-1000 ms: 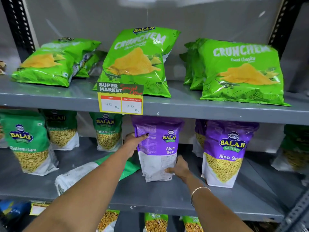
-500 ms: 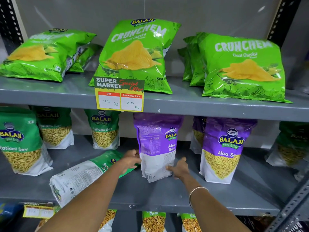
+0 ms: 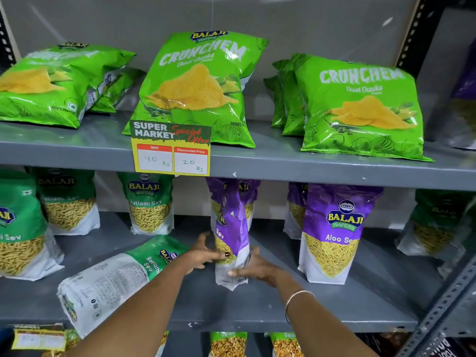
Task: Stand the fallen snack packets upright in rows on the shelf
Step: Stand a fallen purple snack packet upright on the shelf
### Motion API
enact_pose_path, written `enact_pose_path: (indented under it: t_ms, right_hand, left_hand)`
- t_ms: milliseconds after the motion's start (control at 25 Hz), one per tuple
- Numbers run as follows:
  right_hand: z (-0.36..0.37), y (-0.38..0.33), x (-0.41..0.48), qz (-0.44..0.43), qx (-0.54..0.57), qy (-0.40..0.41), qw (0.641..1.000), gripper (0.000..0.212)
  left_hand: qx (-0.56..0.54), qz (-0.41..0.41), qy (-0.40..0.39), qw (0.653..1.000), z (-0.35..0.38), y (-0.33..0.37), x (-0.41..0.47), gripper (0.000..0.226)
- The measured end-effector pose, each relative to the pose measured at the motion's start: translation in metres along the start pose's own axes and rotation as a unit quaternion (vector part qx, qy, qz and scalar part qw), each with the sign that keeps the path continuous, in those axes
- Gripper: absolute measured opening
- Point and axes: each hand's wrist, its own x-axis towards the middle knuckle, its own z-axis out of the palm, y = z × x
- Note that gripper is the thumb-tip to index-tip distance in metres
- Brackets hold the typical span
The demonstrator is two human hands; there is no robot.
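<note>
A purple Aloo Sev packet (image 3: 231, 228) stands upright on the middle shelf (image 3: 283, 313), turned edge-on toward me. My left hand (image 3: 203, 253) grips its lower left side and my right hand (image 3: 255, 269) holds its lower right side near the base. A green Ratlami Sev packet (image 3: 113, 282) lies fallen on its back just left of my left arm. Another purple Aloo Sev packet (image 3: 334, 233) stands upright to the right, with more purple packets behind.
Upright green Ratlami Sev packets (image 3: 149, 202) line the back left of the middle shelf. Green Crunchem chip bags (image 3: 198, 86) lean on the upper shelf above a yellow price tag (image 3: 171, 148). A slotted metal upright (image 3: 443, 305) runs at the right.
The purple packet has been turned from showing its back to edge-on. My left hand moved from the fallen green packet onto the purple packet's lower left side.
</note>
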Motion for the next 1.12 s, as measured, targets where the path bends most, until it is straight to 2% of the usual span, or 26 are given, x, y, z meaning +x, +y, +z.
enact_pose_path:
  t_ms: [40, 120, 280, 400, 480, 560, 640, 760, 840, 1000, 1120]
  right_hand:
    - [0.000, 0.003, 0.003, 0.000, -0.002, 0.010, 1.000, 0.105]
    - [-0.006, 0.007, 0.004, -0.005, 0.002, 0.009, 1.000, 0.101]
    - [-0.022, -0.002, -0.015, -0.036, 0.003, 0.008, 0.999, 0.052]
    - [-0.033, 0.001, -0.019, -0.019, 0.040, 0.015, 0.999, 0.039]
    - [-0.038, 0.004, -0.019, 0.012, 0.052, 0.032, 0.998, 0.035]
    - [-0.042, 0.007, -0.016, 0.021, 0.066, 0.052, 0.996, 0.027]
    - [-0.046, 0.006, -0.018, 0.008, 0.102, 0.052, 0.993, 0.025]
    - [-0.047, 0.004, -0.019, -0.021, 0.112, 0.020, 0.993, 0.028]
    - [-0.047, 0.005, -0.015, -0.047, 0.115, 0.027, 0.992, 0.027]
    - [-0.047, 0.009, -0.005, -0.068, 0.135, 0.043, 0.988, 0.029]
    - [-0.053, 0.011, -0.002, -0.055, 0.119, 0.020, 0.991, 0.028]
  left_hand:
    - [0.017, 0.008, 0.004, 1.000, 0.002, -0.001, 0.000, 0.069]
    - [0.035, 0.025, 0.025, 0.999, 0.002, -0.002, 0.001, 0.061]
    - [-0.024, -0.009, 0.009, 1.000, 0.000, 0.000, 0.001, 0.064]
    - [-0.051, -0.001, 0.032, 0.998, 0.005, 0.001, 0.002, 0.077]
    - [-0.036, 0.014, 0.044, 0.998, 0.010, 0.002, 0.001, 0.069]
    - [-0.029, 0.035, 0.089, 0.995, 0.012, 0.001, 0.005, 0.047]
    - [-0.040, 0.048, 0.121, 0.991, 0.014, -0.001, 0.009, 0.028]
    - [-0.074, 0.055, 0.143, 0.985, 0.020, 0.001, 0.009, 0.041]
    - [-0.069, 0.057, 0.148, 0.985, 0.025, 0.002, 0.009, 0.055]
    - [-0.049, 0.062, 0.191, 0.978, 0.026, -0.001, 0.007, 0.036]
    - [-0.028, 0.061, 0.225, 0.972, 0.029, -0.003, 0.006, 0.039]
